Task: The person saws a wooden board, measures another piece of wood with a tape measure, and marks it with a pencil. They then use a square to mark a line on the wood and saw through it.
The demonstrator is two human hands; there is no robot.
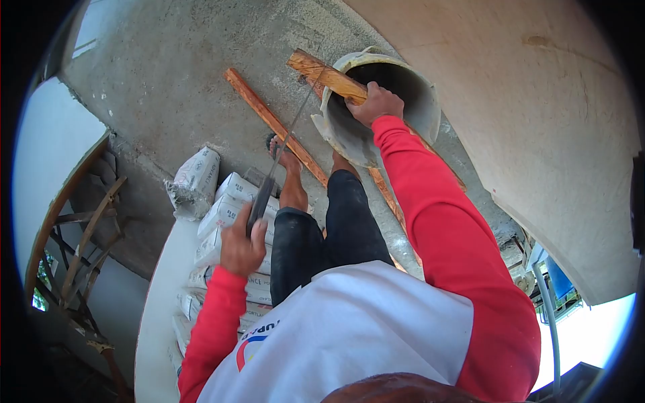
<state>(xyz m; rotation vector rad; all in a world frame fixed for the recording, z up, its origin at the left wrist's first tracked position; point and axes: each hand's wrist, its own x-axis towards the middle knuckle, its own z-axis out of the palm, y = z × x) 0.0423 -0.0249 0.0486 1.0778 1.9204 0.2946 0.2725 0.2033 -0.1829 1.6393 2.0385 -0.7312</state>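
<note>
My left hand (243,245) is closed around the dark handle of a long, thin-bladed tool (285,138), which looks like a saw seen edge-on. The blade's far end meets a wooden board (326,75) near its upper left end. My right hand (377,105) grips that board over the rim of a large, pale, broken-edged cylindrical container (430,101). The board lies across the container's opening, and part of it is hidden by my right hand and sleeve.
A reddish wooden piece (272,124) lies on the concrete floor (168,74) by my feet. Stacked bags (222,218) and a single bag (196,178) are at left. A large pale panel (537,121) stands at right; wooden framing (87,248) is at far left.
</note>
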